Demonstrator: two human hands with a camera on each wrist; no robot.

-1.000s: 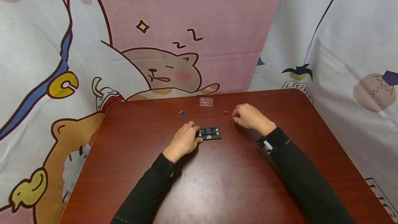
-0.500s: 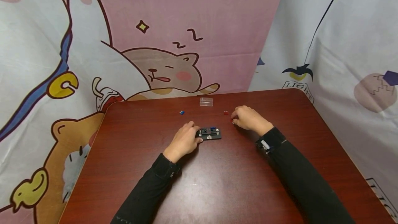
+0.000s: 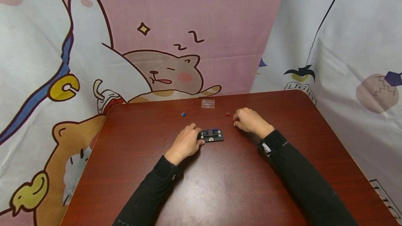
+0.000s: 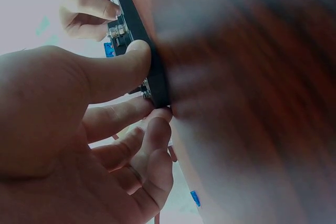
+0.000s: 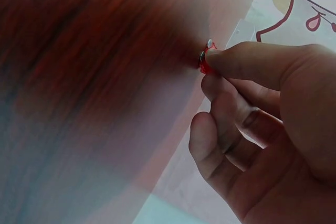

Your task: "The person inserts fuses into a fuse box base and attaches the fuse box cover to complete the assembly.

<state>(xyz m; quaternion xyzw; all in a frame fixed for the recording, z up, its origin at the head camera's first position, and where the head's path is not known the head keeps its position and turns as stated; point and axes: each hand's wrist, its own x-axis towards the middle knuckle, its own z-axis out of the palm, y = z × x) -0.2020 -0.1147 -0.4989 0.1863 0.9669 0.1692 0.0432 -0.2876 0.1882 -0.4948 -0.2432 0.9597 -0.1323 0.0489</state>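
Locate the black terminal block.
In the head view, the black terminal block is below frame centre, its left end gripped by the left hand, the right hand off to its right.

Surroundings: Tabletop and Printed Backdrop

The tabletop (image 3: 238,198) is reddish-brown wood grain with rounded far corners; it extends beneath the left hand (image 3: 184,144) and right hand (image 3: 252,121). A glare patch (image 3: 197,198) lies on the near side of both hands. The fabric backdrop (image 3: 238,16), pink and white, hangs beyond them. Its prints: sleeping cartoon cat (image 3: 169,70), beyond the left hand; yellow bell (image 3: 64,87), well left of it; yellow-green chick (image 3: 29,193), farther left and nearer; "LIGHT" lettering (image 3: 298,85), beyond and right of the right hand.
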